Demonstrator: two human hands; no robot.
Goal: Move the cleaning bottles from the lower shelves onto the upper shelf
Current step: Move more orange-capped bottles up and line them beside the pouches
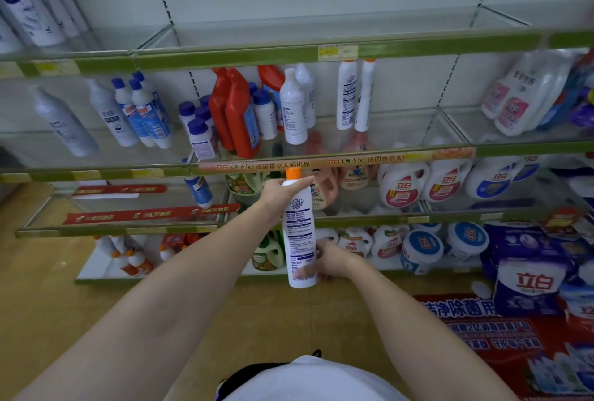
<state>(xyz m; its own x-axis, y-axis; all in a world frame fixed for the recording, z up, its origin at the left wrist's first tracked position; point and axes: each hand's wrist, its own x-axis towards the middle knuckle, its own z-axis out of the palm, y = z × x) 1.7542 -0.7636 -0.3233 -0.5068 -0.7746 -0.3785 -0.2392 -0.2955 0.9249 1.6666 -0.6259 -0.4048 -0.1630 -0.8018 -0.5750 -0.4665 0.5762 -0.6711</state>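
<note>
Spray can (300,233): white, orange cap, blue print, held upright in front of the shelving, level with the lower shelves and off every shelf. Left hand (278,193): fingers curled round the can's top just under the cap. Right hand (328,261): fingers wrapped round the can's lower end, thumb across the label. Upper shelf (257,55): glass, green front rail, one yellow price tag; its middle bay holds nothing visible, white tall bottles stand at its far left. Second shelf (353,159), left to right: white bottles with blue caps (143,111), leaning; small white bottles with purple caps (197,130); two red bottles (236,111); a white bottle (292,108) at the front; two tall white cans with orange caps (353,93); white refill packs with pink labels (520,95) at far right. Third shelf (369,219): one blue-label bottle (199,190) left of the can, detergent jugs (401,187) with red labels to the right. Bottom shelf (106,267): small orange-and-white bottles (135,261) at left, green jugs (268,251) just behind the can, more white jugs beyond. Floor (48,272): wood-tone, a red printed mat (501,339) at right with purple detergent bags (527,278) stacked beside it.
</note>
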